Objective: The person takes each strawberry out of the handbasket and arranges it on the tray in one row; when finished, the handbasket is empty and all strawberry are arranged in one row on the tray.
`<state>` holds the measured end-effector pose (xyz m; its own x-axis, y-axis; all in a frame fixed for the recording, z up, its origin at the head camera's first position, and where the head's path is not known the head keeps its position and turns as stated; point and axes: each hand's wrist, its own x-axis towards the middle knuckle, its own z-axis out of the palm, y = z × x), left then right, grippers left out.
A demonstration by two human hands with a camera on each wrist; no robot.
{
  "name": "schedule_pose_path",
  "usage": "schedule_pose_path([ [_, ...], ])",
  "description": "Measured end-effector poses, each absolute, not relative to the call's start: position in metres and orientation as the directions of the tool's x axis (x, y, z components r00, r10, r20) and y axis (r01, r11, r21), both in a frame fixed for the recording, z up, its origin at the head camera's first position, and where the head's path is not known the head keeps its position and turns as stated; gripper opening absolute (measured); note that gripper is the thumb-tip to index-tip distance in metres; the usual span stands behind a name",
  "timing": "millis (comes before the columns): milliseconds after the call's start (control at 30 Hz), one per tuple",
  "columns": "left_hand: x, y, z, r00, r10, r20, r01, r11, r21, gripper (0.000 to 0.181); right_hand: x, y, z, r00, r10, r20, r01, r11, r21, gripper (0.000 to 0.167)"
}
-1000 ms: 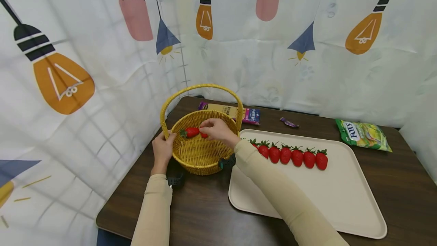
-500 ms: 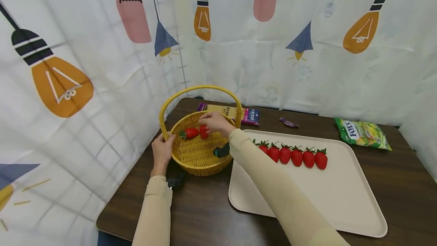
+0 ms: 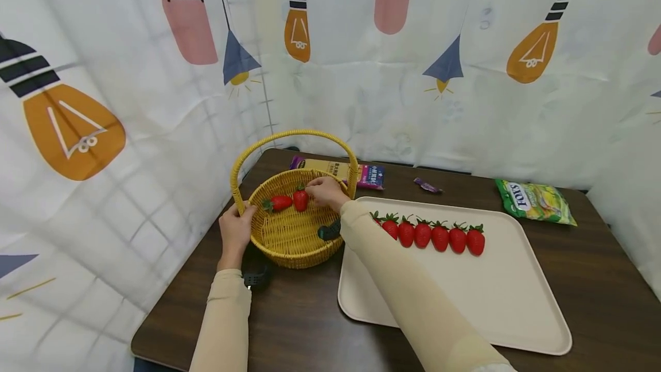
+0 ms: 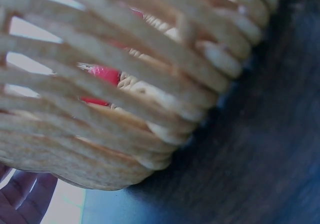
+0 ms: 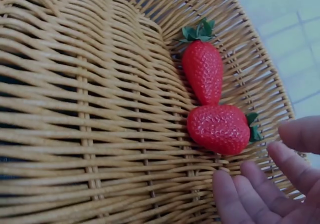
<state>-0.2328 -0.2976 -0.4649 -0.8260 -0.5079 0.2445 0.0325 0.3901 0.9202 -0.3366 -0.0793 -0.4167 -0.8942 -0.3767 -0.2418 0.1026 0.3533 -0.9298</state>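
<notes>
A yellow wicker basket (image 3: 286, 245) with an arched handle stands at the left of the table. My left hand (image 3: 234, 229) grips its left rim at the foot of the handle; in the left wrist view the weave hides most of this hand. Two red strawberries lie inside, against the far wall: one strawberry (image 5: 202, 69) on its side, its tip touching the second strawberry (image 5: 220, 129). My right hand (image 3: 327, 193) is inside the basket beside the second strawberry. Its fingers (image 5: 252, 191) are spread and loosely bent, apart from the fruit, holding nothing.
A beige tray (image 3: 449, 303) stands to the right, bearing a row of several strawberries (image 3: 440, 238), partly hidden by the right sleeve. Behind lie a purple and yellow packet (image 3: 369, 175), a small purple wrapped sweet (image 3: 427, 185) and a green bag (image 3: 537, 202). A patterned curtain backs the table.
My right hand has set the second strawberry down beside the first, let go and drawn slightly right. My left hand keeps its grip on the rim. The head view has shifted slightly.
</notes>
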Motion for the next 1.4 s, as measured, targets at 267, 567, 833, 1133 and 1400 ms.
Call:
schedule_pose_path([
  [267,-0.232,-0.296,-0.463,-0.825,-0.497,0.271,0.076,0.378,0.923,0.016,-0.337,-0.080,-0.422,-0.865,-0.442,-0.238,0.058,0.383,-0.922,0.040],
  [567,-0.229,-0.297,-0.463,-0.821,-0.509,0.257,0.054,0.379,0.924,0.016,-0.337,-0.086,-0.429,-0.761,-0.606,-0.230,-0.050,0.408,-0.911,0.046],
  [833,-0.229,-0.297,-0.462,-0.823,-0.511,0.247,0.048,0.372,0.927,0.017,-0.336,-0.087,-0.429,-0.744,-0.630,-0.225,-0.072,0.410,-0.909,0.034],
  [1133,-0.230,-0.297,-0.461,-0.822,-0.512,0.250,0.044,0.380,0.924,0.016,-0.336,-0.090,-0.432,-0.656,-0.735,-0.173,-0.341,0.492,-0.801,0.025],
  [1400,-0.230,-0.298,-0.461,-0.821,-0.508,0.262,0.047,0.397,0.917,0.015,-0.333,-0.090,-0.429,-0.613,-0.769,-0.181,-0.349,0.469,-0.811,0.026],
])
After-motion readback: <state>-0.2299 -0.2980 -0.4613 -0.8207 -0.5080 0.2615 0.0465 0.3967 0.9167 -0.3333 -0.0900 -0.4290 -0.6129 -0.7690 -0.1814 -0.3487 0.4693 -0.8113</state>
